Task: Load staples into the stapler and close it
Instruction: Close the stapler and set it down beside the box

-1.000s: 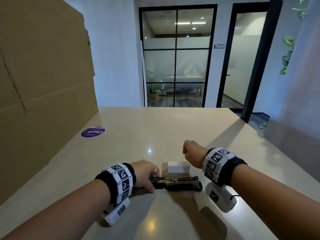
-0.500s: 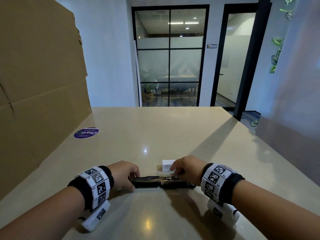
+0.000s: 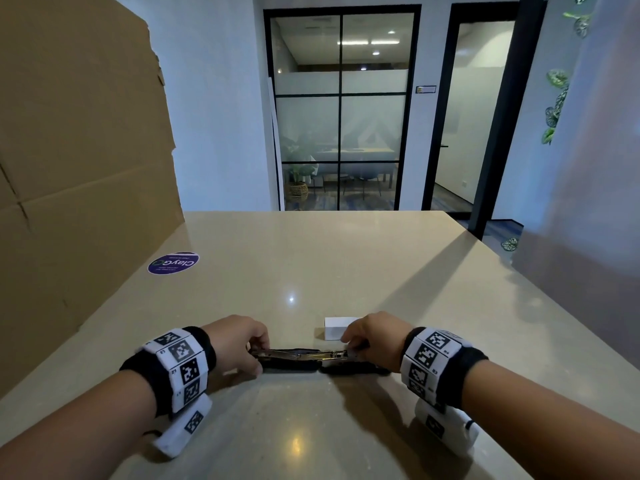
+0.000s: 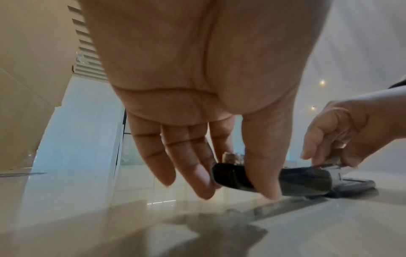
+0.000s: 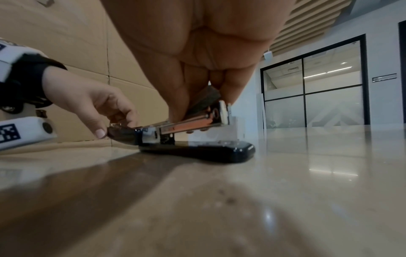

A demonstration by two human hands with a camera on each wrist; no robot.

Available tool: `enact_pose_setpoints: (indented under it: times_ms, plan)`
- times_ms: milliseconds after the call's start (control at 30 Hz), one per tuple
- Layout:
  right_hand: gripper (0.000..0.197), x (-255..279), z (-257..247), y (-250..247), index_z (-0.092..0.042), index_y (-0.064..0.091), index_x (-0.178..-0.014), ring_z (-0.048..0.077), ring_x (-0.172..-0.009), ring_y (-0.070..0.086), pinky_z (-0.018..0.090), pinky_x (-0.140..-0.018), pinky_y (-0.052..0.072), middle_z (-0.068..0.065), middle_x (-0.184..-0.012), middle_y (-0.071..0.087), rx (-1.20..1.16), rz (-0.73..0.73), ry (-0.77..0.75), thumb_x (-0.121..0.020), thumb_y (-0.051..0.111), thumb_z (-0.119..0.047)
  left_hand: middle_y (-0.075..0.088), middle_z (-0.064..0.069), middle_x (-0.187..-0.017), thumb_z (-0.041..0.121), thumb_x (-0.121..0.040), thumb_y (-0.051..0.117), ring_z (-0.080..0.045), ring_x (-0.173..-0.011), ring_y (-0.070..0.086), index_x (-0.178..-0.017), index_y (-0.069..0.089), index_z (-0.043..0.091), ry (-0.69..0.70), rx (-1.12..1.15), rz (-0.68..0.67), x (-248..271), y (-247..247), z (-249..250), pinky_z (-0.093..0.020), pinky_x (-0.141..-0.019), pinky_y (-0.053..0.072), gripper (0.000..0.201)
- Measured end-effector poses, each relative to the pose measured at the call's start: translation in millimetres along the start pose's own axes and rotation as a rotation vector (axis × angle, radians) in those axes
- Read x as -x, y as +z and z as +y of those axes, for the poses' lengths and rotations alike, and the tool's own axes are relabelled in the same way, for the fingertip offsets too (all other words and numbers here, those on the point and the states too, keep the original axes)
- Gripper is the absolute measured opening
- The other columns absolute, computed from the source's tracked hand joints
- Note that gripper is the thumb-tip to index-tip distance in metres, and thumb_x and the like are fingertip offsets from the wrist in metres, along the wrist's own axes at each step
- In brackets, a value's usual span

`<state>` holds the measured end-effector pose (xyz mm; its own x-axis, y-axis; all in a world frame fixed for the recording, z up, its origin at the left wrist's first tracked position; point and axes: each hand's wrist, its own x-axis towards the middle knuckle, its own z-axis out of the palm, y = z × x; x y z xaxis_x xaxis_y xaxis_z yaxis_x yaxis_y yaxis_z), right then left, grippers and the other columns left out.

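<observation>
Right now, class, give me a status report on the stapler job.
Left hand holds flipped-back black stapler lid. Right hand pinches staple strip at metal magazine. Small white box behind; nothing blocking.

One stapler (image 3: 318,359), one white box (image 3: 337,328)

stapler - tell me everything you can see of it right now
The stapler is glossy black with a shiny metal staple channel. It lies opened out on the beige table: base flat, cover folded back to the left, channel tilted up at its right end. The left hand holds the cover between thumb and fingers; the right hand pinches a strip of staples at the channel's raised end. A small white box sits just behind it.
</observation>
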<state>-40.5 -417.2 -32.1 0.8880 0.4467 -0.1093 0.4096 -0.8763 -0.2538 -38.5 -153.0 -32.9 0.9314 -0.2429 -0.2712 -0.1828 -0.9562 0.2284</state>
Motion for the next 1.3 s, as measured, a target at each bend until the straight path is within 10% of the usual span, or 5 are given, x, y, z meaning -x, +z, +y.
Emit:
enact_pose_setpoints:
  times_ms: [500,833,1000,1300]
  plan:
    - [0.031,13.5,21.3,-6.0,-0.017,0.067,-0.113,0.023,-0.108,0.063,0.028,-0.093,0.051,0.004,-0.115,0.070,0.047,-0.028,0.118,-0.081,0.068,-0.018,0.058,0.018,-0.090,0.033,-0.076,0.072,-0.005,-0.080,0.057,-0.087,0.058,0.040,0.062,0.006,0.050,6.5,-10.3,-0.3,-0.019,-0.069,0.042,0.019]
    - [0.025,16.8,27.6,-5.8,-0.015,0.066,-0.103,0.025,-0.099,0.064,0.031,-0.084,0.051,0.006,-0.107,0.071,0.079,-0.035,0.184,-0.082,0.067,-0.028,0.063,0.007,-0.091,0.026,-0.075,0.073,-0.019,-0.090,0.064,-0.080,0.058,0.035,0.194,0.126,0.153,2.9,-38.1,37.9,-0.035,-0.083,0.053,0.018]
    - [0.026,19.0,26.5,-6.6,-0.013,0.066,-0.104,0.025,-0.101,0.064,0.031,-0.085,0.051,0.007,-0.108,0.070,0.074,-0.034,0.199,-0.083,0.066,-0.028,0.055,0.015,-0.080,0.023,-0.080,0.072,-0.002,-0.070,0.052,-0.088,0.058,0.027,0.237,0.202,0.185,-4.5,-37.6,59.3,-0.018,-0.064,0.041,0.017]
    - [0.029,21.7,24.5,-8.0,-0.013,0.065,-0.107,0.027,-0.102,0.063,0.033,-0.087,0.051,0.009,-0.110,0.070,0.070,-0.031,0.207,-0.083,0.066,-0.028,0.057,0.014,-0.089,0.033,-0.081,0.071,-0.011,-0.087,0.060,-0.103,0.065,0.022,0.313,0.242,0.181,-20.7,-5.8,112.4,-0.030,-0.085,0.051,0.025]
